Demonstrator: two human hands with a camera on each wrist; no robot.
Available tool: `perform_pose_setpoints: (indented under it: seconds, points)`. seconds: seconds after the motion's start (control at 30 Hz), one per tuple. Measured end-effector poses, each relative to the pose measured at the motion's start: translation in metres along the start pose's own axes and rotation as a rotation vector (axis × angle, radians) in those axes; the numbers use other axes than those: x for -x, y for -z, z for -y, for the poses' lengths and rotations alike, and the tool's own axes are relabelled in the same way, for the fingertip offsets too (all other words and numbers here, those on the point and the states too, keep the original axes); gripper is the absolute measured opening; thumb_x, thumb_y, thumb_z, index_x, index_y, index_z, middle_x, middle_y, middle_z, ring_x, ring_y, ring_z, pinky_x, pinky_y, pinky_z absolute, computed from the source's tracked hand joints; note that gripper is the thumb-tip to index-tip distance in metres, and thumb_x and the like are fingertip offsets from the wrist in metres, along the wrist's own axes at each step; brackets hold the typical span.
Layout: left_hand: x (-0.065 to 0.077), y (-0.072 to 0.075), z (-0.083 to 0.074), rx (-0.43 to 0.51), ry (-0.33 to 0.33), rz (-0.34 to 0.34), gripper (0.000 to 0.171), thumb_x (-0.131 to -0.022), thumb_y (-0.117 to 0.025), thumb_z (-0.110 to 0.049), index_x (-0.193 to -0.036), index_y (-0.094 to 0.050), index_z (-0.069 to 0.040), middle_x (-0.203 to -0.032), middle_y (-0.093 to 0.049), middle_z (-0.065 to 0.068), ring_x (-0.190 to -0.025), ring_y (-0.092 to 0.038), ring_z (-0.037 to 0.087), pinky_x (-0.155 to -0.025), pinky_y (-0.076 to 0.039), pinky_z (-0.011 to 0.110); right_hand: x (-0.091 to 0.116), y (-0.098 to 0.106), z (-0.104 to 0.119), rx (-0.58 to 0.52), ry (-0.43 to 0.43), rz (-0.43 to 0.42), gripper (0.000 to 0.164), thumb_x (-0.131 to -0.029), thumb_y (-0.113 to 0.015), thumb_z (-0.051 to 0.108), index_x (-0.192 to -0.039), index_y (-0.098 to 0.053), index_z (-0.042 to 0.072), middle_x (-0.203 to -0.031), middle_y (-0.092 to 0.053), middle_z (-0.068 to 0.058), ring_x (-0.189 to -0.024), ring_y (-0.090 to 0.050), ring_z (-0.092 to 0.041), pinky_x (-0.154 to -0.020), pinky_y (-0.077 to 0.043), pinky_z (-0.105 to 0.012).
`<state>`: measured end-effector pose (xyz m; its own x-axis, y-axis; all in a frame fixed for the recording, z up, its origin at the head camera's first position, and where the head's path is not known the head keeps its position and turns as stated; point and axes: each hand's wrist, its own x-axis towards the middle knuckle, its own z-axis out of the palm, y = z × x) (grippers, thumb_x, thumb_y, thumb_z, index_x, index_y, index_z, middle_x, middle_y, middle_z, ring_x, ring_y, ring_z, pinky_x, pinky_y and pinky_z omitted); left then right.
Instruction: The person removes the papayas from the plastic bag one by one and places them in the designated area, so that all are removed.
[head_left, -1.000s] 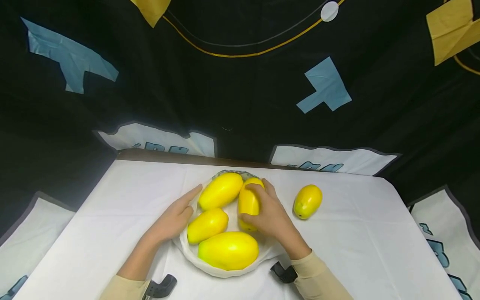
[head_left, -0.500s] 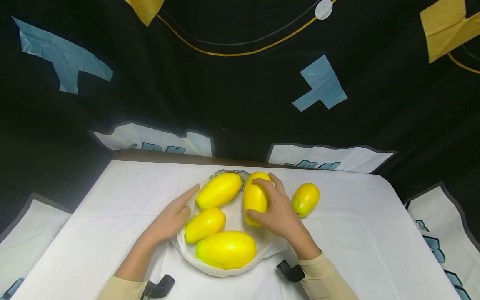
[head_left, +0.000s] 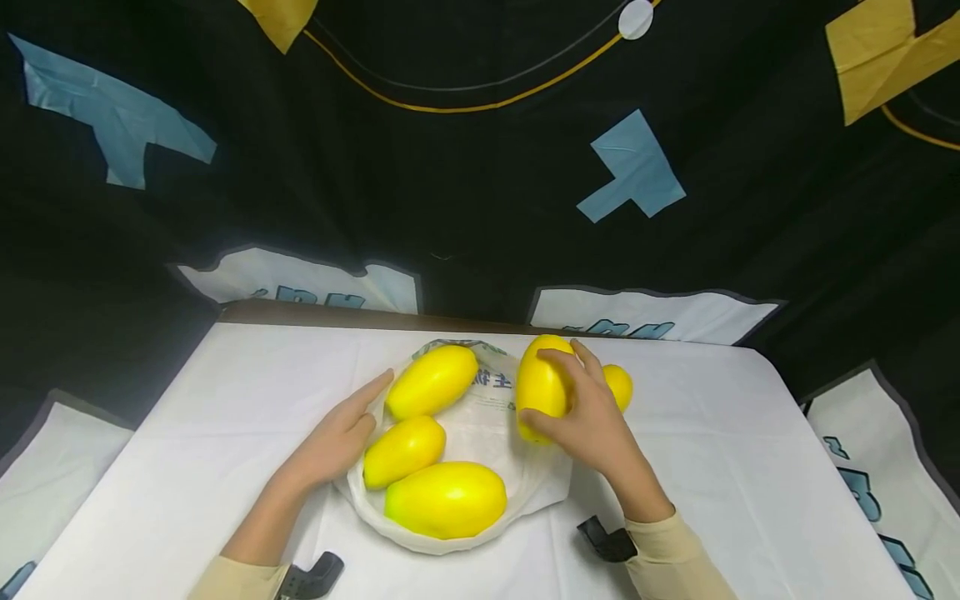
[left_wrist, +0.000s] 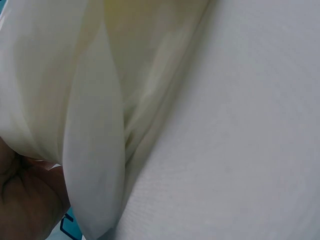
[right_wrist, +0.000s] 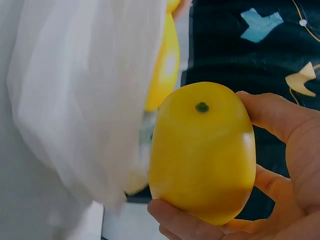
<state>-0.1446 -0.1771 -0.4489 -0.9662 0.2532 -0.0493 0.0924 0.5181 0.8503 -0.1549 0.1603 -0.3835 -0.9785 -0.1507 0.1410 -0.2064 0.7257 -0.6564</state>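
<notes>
My right hand grips a smooth yellow papaya, thumb on one side and fingers on the other, at the right side of a white plastic bag. In the right wrist view this papaya shows a small green stem spot. My left hand holds the bag's left rim, index finger stretched along it; most of its fingers are hidden by plastic in the left wrist view. Three yellow papayas lie on the opened bag: one at the back, a smaller one in the middle, a large one in front.
Another papaya sits on the white-covered table, partly hidden behind my right hand. A black curtain with blue and yellow patches hangs behind the table's back edge. Black wrist mounts are on both wrists.
My right hand has lifted the papaya from among the others and carried it rightward to the bag's side, uncovering print on the bag. The left hand stays at the rim; the head view shifts slightly.
</notes>
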Motion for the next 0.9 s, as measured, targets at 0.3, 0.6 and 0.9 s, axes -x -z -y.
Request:
perform_pose_setpoints:
  seconds: [0.3,0.6,0.9]
  points:
    - [0.001,0.001,0.000,-0.004,-0.005,-0.003,0.059,-0.099,-0.036,-0.005,-0.156,-0.023,-0.014,-0.160,-0.024,0.005,-0.146,-0.018,0.028,-0.116,-0.018,0.054,0.002,0.024,-0.015,-0.004,-0.001,-0.070,0.073,-0.072,-0.084,0.031,-0.137,-0.050,0.027,-0.158,-0.020,-0.011,-0.129,-0.040,-0.044,-0.088,-0.051,-0.056]
    - [0.000,0.000,0.001,-0.015,0.000,-0.004,0.059,-0.099,-0.036,-0.005,-0.156,-0.023,-0.014,-0.160,-0.023,0.004,-0.147,-0.017,0.028,-0.116,-0.018,0.053,0.009,0.041,-0.034,0.026,-0.043,-0.103,0.072,-0.074,-0.083,0.029,-0.138,-0.049,0.023,-0.158,-0.020,-0.012,-0.125,-0.043,-0.046,-0.087,-0.050,-0.060]
    - [0.000,0.001,0.000,-0.017,-0.019,0.000,0.059,-0.099,-0.035,-0.004,-0.156,-0.023,-0.012,-0.160,-0.023,0.005,-0.146,-0.018,0.028,-0.116,-0.018,0.053,0.017,0.052,-0.047,0.061,-0.053,-0.124,0.072,-0.076,-0.082,0.031,-0.139,-0.049,0.019,-0.157,-0.020,-0.016,-0.124,-0.043,-0.050,-0.089,-0.047,-0.065]
